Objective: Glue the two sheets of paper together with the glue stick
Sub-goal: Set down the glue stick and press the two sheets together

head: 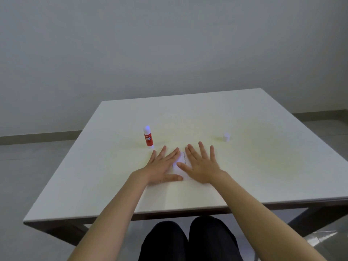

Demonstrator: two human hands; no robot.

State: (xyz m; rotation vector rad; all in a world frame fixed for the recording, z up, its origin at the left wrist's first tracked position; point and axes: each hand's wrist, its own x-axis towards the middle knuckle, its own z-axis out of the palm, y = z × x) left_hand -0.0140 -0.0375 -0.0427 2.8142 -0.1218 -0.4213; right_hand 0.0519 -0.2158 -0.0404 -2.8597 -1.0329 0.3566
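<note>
Both my hands pressing flat on the paper at the middle of the white table.

My left hand [162,166] and right hand [202,164] lie palm-down with fingers spread, side by side, on the white paper [180,167]; I grip nothing. I can see only a strip of paper between the hands, so I cannot tell the two sheets apart. The glue stick [148,137] stands upright and uncapped just beyond my left fingertips, not touching them. Its small white cap [227,136] sits well apart, beyond my right hand, on the table [263,147].
</note>
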